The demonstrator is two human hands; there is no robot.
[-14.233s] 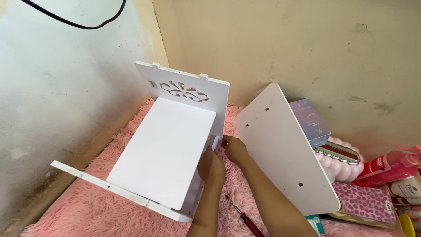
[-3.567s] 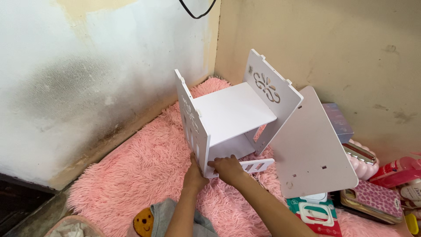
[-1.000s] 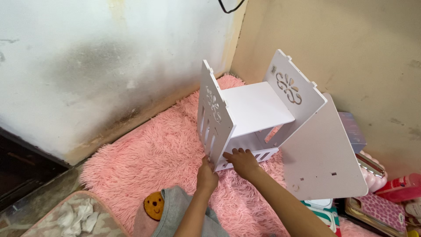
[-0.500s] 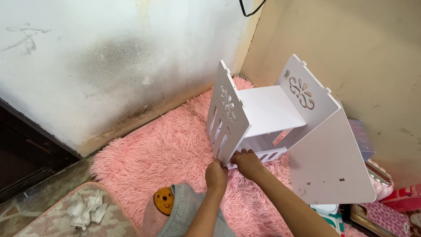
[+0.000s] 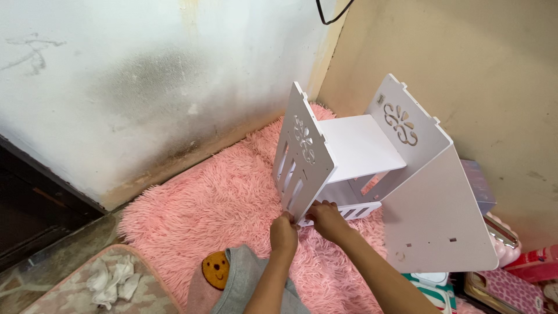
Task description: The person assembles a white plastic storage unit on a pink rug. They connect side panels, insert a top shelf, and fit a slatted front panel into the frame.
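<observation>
Two hands at shelf's 6 o'clock corner | left hand [image 5: 283, 234] pinching white shelf side panel [image 5: 302, 157] | right hand [image 5: 327, 219] gripping slatted rail [image 5: 354, 210] | pink shaggy rug [image 5: 221, 197] beneath

I count two hands: my left hand [image 5: 283, 234] and right hand [image 5: 326, 220], both at the lower corner of one white cut-out shelf unit [image 5: 349, 157]. One loose white panel [image 5: 442, 215] leans at its 3 o'clock. One fluffy pink rug [image 5: 221, 197] lies beneath, one patterned mat [image 5: 99, 285] at 7 o'clock, one black cable [image 5: 328, 14] at 12.
</observation>
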